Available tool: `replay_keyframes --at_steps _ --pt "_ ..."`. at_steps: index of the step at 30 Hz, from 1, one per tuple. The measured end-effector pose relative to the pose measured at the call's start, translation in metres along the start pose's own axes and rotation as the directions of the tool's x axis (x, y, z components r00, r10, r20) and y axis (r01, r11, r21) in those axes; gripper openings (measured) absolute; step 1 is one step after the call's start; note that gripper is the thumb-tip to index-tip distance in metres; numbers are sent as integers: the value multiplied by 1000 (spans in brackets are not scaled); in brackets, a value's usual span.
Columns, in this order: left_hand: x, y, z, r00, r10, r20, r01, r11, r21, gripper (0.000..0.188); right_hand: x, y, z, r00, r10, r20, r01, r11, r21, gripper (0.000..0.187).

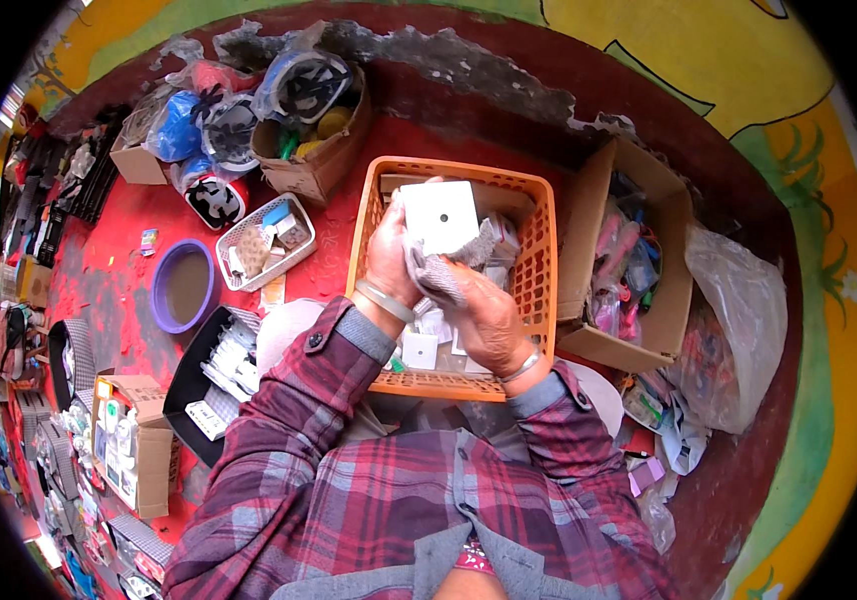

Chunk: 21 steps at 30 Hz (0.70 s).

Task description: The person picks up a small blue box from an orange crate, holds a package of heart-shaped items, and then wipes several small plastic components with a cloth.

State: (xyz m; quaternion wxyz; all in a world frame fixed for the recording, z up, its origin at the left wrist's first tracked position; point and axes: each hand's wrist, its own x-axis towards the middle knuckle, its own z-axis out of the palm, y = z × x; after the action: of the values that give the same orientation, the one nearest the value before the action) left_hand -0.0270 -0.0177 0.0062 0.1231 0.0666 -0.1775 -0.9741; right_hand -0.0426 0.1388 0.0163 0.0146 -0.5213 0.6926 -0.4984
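Over the orange plastic basket [553, 300], my left hand [387, 262] grips a white square block-like piece [437, 212] by its left side. A small dark hole shows in the middle of its face; what kind of thing it is, I cannot tell. My right hand [492, 322] is closed on a grey cloth [435, 278], which touches the piece's lower edge. Inside the basket, below my hands, lies a similar smaller white square piece [419, 351] among other white items. My hands hide part of the basket's contents.
Right of the basket stands an open cardboard box [574, 250] of colourful items, beside a clear plastic bag [744, 330]. To the left are a purple basin [161, 300] of murky water, a small white basket [239, 284], a black bin [187, 385] and bagged helmets [229, 130].
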Motion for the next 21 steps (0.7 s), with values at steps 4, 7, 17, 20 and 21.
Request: replay_keyframes --at_steps 4,7,17,20,21 --pt "-1 14 17 998 66 6 -65 993 -102 53 -8 11 -32 889 446 -98 -344 795 500 35" --pt "-2 18 15 998 49 27 -44 987 -156 49 -8 35 -56 606 772 -191 -173 362 916 34" --pt "-17 -22 17 981 43 188 -78 980 184 63 4 15 -20 920 178 -348 -193 981 -9 37" --pt "-22 -26 18 982 18 189 -57 978 199 64 0 16 -5 870 188 -456 -285 946 -153 32" --pt "-23 -27 18 980 12 198 -55 976 211 65 0 18 -9 858 224 -462 -290 954 -76 31"
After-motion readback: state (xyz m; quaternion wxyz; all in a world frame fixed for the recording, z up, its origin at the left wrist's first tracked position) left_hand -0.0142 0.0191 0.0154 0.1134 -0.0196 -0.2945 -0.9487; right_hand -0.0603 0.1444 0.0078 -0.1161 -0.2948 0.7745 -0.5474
